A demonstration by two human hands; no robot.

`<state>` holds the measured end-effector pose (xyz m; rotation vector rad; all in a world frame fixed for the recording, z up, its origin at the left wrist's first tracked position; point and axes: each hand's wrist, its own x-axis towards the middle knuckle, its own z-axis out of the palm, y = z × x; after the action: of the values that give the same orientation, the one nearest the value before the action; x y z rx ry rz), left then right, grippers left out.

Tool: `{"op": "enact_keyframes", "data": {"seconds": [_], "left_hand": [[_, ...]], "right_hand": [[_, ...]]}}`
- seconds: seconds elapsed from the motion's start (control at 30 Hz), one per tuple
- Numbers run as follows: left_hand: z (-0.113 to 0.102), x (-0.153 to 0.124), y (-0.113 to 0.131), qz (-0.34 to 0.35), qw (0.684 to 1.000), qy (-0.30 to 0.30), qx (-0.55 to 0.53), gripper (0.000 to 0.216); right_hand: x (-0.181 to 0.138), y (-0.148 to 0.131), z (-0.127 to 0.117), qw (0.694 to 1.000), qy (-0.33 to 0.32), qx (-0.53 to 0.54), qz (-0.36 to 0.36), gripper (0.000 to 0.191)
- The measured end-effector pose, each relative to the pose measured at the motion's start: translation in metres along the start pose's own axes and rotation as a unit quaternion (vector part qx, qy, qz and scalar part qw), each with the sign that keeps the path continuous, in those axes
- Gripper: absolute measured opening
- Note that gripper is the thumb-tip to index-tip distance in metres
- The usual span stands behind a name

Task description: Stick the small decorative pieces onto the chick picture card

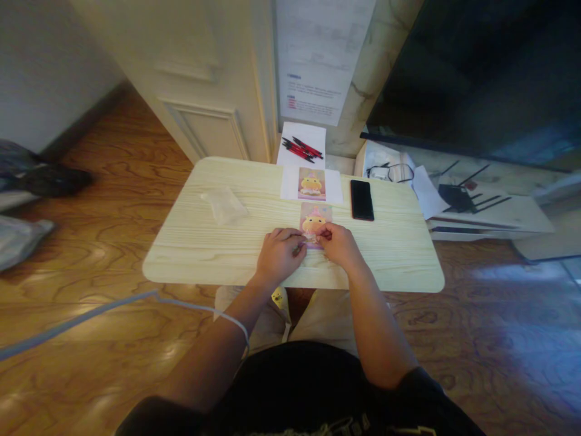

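Note:
A small picture card (pixel 316 212) with a yellow cartoon figure in a pink hat lies on the pale wood-grain table (pixel 190 248) in front of me. My left hand (pixel 281 253) is at its lower left edge, fingers curled and holding the card there. Over the lower right part of the card, my right hand (pixel 339 243) has thumb and forefinger pinched together. Whatever may be between those fingertips is too small to make out. Just beyond lies a matching picture (pixel 311 183) on a white sheet (pixel 334 186).
A crumpled clear plastic bag (pixel 224 206) lies on the table's left. To the right is a black phone (pixel 362 200). Several red-and-black pens (pixel 302 149) rest on paper at the back. A router (pixel 458 198) stands on the low cabinet; a grey cable (pixel 91 321) crosses my left forearm.

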<state>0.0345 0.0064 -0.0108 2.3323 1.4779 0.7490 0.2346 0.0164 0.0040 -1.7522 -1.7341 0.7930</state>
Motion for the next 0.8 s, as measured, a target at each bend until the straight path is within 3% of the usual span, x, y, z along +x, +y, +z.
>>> {"op": "enact_keyframes", "data": {"seconds": [0.8], "left_hand": [[0.0,0.0005,-0.0008,0.009,1.0,0.0,0.015,0.021]], "right_hand": [[-0.0015,-0.001,-0.0033,0.999,-0.014,-0.022,-0.023,0.017]]}}
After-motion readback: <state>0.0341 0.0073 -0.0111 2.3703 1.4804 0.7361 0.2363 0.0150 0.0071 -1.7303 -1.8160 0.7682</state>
